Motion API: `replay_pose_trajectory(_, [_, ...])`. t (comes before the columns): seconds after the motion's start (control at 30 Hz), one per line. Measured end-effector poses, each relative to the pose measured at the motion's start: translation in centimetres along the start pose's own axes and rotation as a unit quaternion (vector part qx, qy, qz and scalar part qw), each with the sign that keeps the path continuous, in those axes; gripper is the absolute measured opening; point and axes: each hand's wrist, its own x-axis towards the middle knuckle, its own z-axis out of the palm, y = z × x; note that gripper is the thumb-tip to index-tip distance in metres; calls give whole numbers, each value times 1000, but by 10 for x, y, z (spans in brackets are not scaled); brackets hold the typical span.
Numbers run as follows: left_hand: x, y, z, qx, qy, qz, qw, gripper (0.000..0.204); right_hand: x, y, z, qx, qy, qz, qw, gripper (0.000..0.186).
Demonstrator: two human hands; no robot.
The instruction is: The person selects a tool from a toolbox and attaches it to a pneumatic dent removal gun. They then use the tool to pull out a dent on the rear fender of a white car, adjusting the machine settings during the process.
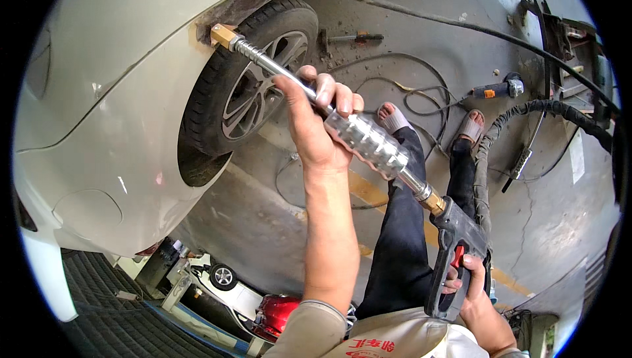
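My left hand (322, 121) is wrapped around the front of a slide-hammer dent puller, by its shaft and the ribbed metal weight (368, 143). My right hand (471, 282) grips the tool's black pistol handle (457, 223), fingers by the red trigger (458, 256). At the far end, the brass tip (225, 35) meets the scuffed edge of the wheel arch on a pale car body (131, 101); whether it is fixed there I cannot tell. Just below the tip is the car's wheel (270, 88). A brass-ended black cable (408, 11) reaches the arch farther along.
Cables loop over the grey floor around my feet. A hammer (355, 37), a corded angle grinder (498, 89) and a rod-like tool (520, 162) lie there. A thick wrapped hose (484, 160) runs past my legs to a metal rack (550, 49). Another white car (234, 299) stands behind me.
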Motion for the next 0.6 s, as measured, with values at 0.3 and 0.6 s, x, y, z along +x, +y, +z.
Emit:
replay_pose_trajectory(0.3, [-17, -8, -5, -137, -57, -71, 986, 48, 0, 1, 2, 17, -4, 8, 1000, 23])
replay_pose_trajectory(0.6, [-41, -20, 33, 280, 165, 17, 946, 33, 2, 0, -2, 9, 41, 13, 999, 21])
